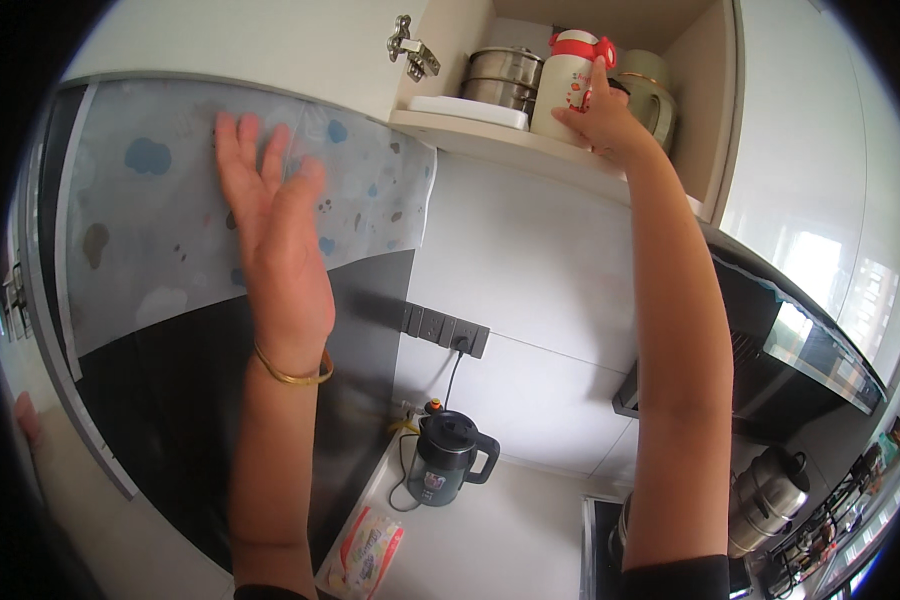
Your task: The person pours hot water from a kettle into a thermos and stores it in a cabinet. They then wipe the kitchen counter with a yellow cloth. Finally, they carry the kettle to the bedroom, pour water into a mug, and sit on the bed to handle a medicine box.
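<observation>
My right hand [604, 120] is up at the open wall cabinet, on a white insulated bottle [559, 94] with a red lid. Its thumb rests on the bottle's front and its index finger points up along the side to the lid; the other fingers are partly hidden. Left of the bottle, on the cabinet shelf [495, 142], sit a stacked stainless-steel pot [502, 75] and a flat white item [469, 112]. A greenish jug [649, 97] stands behind my right hand. My left hand [274, 217], slightly blurred, is raised with fingers apart, holding nothing, before a patterned cover [157, 217].
Below, a dark electric kettle [441, 465] stands on the white counter [487, 547], near a packet of tissues [366, 555]. A plug sits in the wall socket strip [446, 330]. A range hood [810, 367] and a steel steamer pot [769, 499] are at right. A cabinet hinge [412, 49] juts out.
</observation>
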Tool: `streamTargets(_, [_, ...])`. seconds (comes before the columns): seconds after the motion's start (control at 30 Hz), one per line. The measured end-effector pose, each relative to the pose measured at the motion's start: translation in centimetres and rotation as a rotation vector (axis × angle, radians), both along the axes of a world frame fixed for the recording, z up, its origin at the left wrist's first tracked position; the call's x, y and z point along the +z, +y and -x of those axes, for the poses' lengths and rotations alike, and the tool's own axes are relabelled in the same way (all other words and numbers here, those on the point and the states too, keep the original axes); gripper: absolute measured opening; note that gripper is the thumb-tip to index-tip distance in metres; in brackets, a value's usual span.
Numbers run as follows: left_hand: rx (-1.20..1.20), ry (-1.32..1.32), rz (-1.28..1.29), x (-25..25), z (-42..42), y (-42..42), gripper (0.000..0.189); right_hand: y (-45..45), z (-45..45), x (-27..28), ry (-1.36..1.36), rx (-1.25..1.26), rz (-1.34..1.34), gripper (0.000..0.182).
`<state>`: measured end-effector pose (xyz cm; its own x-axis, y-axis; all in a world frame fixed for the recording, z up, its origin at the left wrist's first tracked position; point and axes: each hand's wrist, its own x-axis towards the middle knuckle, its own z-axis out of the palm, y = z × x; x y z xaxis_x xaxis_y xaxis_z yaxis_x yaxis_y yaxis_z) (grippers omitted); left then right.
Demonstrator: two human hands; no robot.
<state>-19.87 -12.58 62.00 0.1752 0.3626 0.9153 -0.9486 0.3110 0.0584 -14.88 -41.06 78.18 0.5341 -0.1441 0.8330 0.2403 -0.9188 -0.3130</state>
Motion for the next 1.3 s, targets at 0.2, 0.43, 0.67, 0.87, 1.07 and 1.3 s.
streamTargets(0.2, [0.037, -0.064, -0.035, 2.1, 1.4, 0.2, 0.075, -0.7, -1.4, -0.4, -0.24, -0.213, 0.213, 0.095])
streamTargets(0.43, [0.014, -0.046, -0.016, 2.5, 2.2, 0.9, 0.077, 4.3, 1.1, -5.3, -0.523, -0.146, 0.402, 0.04])
streamTargets(0.67, [-0.089, -0.073, 0.049, 3.0, 1.7, 0.9, 0.077, 5.3, -0.5, -5.1, -0.413, -0.094, 0.365, 0.032])
streamTargets(0.87, [-0.065, -0.023, 0.047, 2.9, 2.0, 1.5, 0.075, 7.2, -0.5, -2.9, -0.175, -0.123, 0.319, 0.029])
streamTargets(1.07, [-0.114, 0.01, 0.051, 2.9, 2.8, 1.8, 0.073, 6.3, -0.4, -5.1, -0.285, -0.135, 0.411, 0.036])
streamTargets(1.3, [-0.063, 0.004, 0.029, 3.1, 3.2, 0.6, 0.068, 5.7, 2.5, -8.7, -0.718, -0.033, 0.517, 0.048])
